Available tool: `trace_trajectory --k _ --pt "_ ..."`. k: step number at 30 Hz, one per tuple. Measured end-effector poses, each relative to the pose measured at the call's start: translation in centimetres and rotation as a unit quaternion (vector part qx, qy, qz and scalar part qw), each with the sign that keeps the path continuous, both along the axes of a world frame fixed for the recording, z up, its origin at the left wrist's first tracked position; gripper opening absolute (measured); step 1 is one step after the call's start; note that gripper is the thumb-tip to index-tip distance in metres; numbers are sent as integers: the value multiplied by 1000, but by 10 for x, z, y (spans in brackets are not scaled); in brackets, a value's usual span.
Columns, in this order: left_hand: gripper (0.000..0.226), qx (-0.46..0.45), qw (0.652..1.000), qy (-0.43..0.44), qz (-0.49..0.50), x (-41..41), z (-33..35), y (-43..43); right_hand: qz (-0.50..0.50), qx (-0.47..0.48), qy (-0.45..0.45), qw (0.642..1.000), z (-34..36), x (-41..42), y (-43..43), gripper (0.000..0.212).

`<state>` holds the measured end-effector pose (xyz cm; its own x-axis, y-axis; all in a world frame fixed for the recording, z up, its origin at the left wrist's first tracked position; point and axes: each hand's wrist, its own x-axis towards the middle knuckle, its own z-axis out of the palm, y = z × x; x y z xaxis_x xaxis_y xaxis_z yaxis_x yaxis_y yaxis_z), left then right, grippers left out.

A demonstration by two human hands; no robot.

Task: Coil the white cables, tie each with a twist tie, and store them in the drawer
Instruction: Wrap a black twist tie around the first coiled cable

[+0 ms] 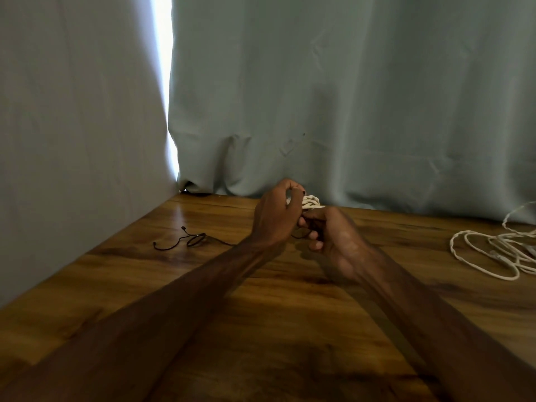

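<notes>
On the left of the wooden tabletop (121, 274), near the pale curtain (348, 97), a few black twist ties (190, 240) lie loose, thin and wiry, and probably easiest to pick up by an end. Just right of them the left hand (275, 216) is raised off the wood, its fingers (293, 188) curled over a coiled white cable (312, 201) and gripping the bundle from the top. The coil is small, soft and light. I judge it will spring open if the grip slackens, so it should be held across the middle of the loops where a tie would go. The right hand (333, 235) meets it from below, thumb and forefinger pinched at the coil's lower edge and the other fingers curled. Whether a tie is already between them I cannot tell. Well apart at the far right, loose white cables (490, 250) sprawl in limp, tangled loops, not yet coiled. No drawer is in view.
</notes>
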<state>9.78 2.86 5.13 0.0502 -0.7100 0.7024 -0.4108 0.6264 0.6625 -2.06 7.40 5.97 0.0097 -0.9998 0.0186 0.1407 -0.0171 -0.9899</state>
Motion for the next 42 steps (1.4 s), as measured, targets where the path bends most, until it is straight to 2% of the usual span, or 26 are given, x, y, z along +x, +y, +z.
trace_trajectory --k 6,10,20,29,42 --pt "28 -49 998 -23 40 2 3 -3 -35 -2 17 999 -2 2 4 17" --pt "31 -60 997 -20 48 6 5 -6 -76 -6 -18 997 -4 4 3 12" --pt "27 -57 998 -39 14 2 0 -7 -35 11 -117 992 -4 2 3 14" --pt "28 -66 994 -71 -54 3 6 0 -77 8 -70 995 -1 -3 1 15" --pt "26 -27 987 -72 -140 10 9 -3 -62 21 -23 998 -2 -9 -5 14"
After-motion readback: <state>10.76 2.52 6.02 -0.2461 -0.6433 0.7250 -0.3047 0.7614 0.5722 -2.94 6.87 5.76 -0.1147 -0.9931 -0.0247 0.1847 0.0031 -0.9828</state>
